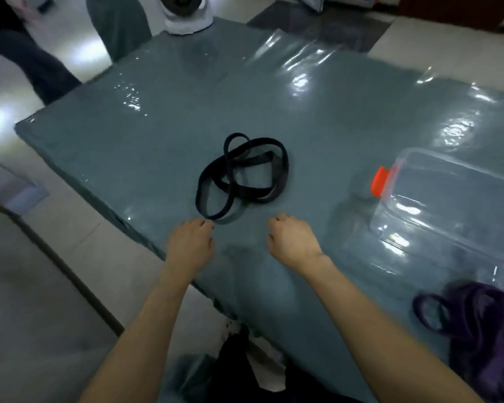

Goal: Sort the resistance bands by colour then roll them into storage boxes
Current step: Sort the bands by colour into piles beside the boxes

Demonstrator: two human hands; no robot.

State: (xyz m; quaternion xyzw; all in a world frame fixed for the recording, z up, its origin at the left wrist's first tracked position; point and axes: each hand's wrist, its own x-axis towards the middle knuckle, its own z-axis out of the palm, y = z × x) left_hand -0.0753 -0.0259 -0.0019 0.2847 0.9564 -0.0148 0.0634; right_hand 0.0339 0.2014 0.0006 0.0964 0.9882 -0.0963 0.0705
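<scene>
A person's left hand [191,242] and right hand [293,242] hover apart over the near edge of a table [172,112] covered in grey-green cloth under a glossy clear plastic sheet. The right hand's fingers are loosely curled and hold nothing. The left hand's fingertips reach the nearest loop of a tangle of flat black elastic resistance bands [252,194] at the table's centre, though whether they pinch it cannot be told.

A clear plastic storage box [448,181] with an orange latch [379,181] stands to the right, and a heap of purple resistance bands [477,312] lies near the right corner.

The interlocked loops are the likely hazard. Pulling one could tighten the knot or drag the whole bunch across the slick sheet and off the near edge.
</scene>
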